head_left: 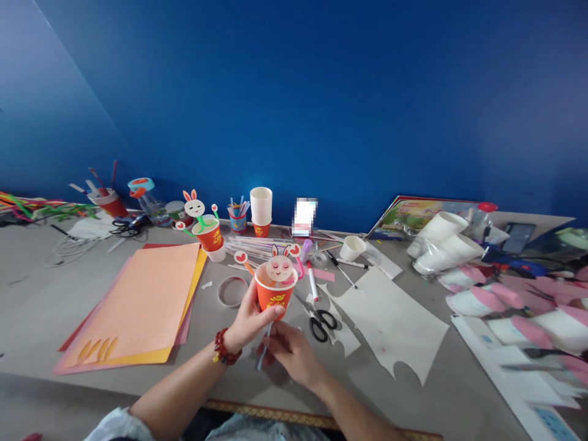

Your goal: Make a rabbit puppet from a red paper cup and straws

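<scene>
My left hand is wrapped around an orange paper cup with yellow marks, held above the table near its front edge. A white paper bunny face with pink cheeks rises from the cup's mouth, flanked by round paper paws with red hearts on coloured stems. Under the cup, my right hand pinches a pale drinking straw that comes down from the cup's base. Close to the right hand lie black-handled scissors. A similar finished-looking bunny cup stands further back on the left.
Stacked coloured paper sheets lie at left, beside a tape roll. Cut white paper, a red marker and a white cup are to the right. Several pink-and-white paper rolls crowd the right side. A blue wall stands behind.
</scene>
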`<state>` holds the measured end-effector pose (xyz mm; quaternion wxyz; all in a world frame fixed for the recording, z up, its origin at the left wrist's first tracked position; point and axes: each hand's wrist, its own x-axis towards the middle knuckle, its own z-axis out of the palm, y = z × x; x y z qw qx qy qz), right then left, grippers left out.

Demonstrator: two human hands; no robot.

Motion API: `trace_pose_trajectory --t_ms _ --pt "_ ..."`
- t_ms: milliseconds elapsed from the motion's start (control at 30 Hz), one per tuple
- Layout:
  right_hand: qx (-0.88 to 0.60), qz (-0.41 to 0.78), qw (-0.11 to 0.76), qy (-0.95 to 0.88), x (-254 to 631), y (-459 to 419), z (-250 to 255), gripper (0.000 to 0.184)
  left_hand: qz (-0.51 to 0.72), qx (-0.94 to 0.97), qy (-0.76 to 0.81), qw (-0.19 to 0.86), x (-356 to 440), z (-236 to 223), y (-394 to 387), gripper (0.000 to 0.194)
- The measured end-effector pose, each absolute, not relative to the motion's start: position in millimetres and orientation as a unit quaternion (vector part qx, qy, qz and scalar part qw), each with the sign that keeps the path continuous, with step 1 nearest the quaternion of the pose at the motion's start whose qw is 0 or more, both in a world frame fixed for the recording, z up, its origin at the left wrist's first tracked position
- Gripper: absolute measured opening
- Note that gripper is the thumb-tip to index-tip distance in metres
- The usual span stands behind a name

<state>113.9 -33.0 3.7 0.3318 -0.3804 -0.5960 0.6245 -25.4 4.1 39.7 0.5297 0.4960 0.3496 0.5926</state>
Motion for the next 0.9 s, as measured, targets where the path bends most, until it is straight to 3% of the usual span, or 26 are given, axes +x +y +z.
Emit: trace_pose_trajectory --t_ms 200,500,733,900 --pt "-0.381 0.598 0.396 -0.583 115.9 -28.1 -1.8 0.024 0.506 0.5 0.358 0.605 -23.3 36.8 -4.7 0.06" --pt "-0.344 0.629 0.488 -0.498 116.0 -25.3 -1.5 0.039 0.471 0.487 0.334 0.655 -16.1 32.0 -7.6 0.064" --pt "-0.375 0.62 0.444 -0.527 114.9 -26.3 -3.9 0.041 0.491 0.482 0.358 0.632 -20.5 29.9 -6.4 0.064" --pt "-0.403 0.637 0.382 -0.535 110.2 -31.6 -2.3 0.04 0.588 0.459 0.358 0.562 -26.8 27.9 4.5 0.065"
